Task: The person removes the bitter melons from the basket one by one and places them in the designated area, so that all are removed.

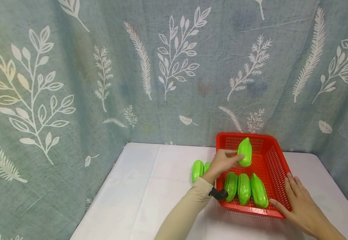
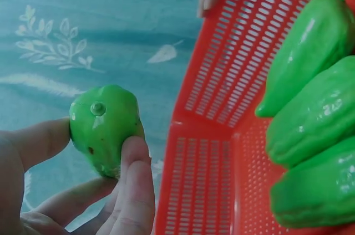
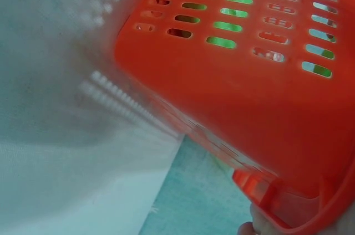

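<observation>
My left hand [image 1: 224, 162] pinches a glossy green gourd-like vegetable [image 1: 245, 152] between thumb and fingers, over the back part of a red plastic basket [image 1: 274, 159]. In the left wrist view the held vegetable [image 2: 105, 127] shows its round stem nub and a small brown spot. Three similar green vegetables [image 1: 244, 189] lie side by side at the basket's front. My right hand [image 1: 304, 203] rests on the basket's right rim, fingers straight and thumb spread toward the front corner. In the right wrist view only its fingertips [image 3: 252, 227] show, by the rim.
Two more green vegetables [image 1: 197, 170] lie on the white-covered table [image 1: 165, 186] left of the basket, one partly hidden by my left hand. A grey-green curtain [image 1: 174, 123] with white leaf prints hangs behind and along both sides of the table.
</observation>
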Motion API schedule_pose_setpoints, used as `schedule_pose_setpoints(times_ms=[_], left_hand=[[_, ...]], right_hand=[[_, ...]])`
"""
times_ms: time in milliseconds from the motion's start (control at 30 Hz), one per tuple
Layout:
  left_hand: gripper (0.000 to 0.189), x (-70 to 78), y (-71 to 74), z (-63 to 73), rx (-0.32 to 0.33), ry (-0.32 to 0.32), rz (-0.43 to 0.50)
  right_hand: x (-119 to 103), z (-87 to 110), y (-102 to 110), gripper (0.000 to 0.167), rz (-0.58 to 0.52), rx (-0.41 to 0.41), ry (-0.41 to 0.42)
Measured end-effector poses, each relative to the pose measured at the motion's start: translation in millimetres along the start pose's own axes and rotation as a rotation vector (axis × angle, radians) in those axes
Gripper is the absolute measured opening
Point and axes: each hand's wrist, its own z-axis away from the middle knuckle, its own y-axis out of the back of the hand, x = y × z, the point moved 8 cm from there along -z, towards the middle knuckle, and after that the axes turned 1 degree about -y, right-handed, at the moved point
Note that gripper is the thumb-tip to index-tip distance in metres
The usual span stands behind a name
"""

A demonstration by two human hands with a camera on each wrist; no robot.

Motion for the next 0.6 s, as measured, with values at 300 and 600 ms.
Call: schedule_pose_setpoints(times_ms=[300, 600], left_hand=[[0.047, -11.9, 30.6, 15.5, 0.010, -0.032, 0.108], [0.044, -26.0, 59.9, 28.7, 0.054, -0.043, 0.133]], right_hand=[[-3, -0.7, 0, 0.108, -0.005, -0.006, 0.003], [-3, -0.6, -1, 0.109, 0.000, -0.021, 0.002]])
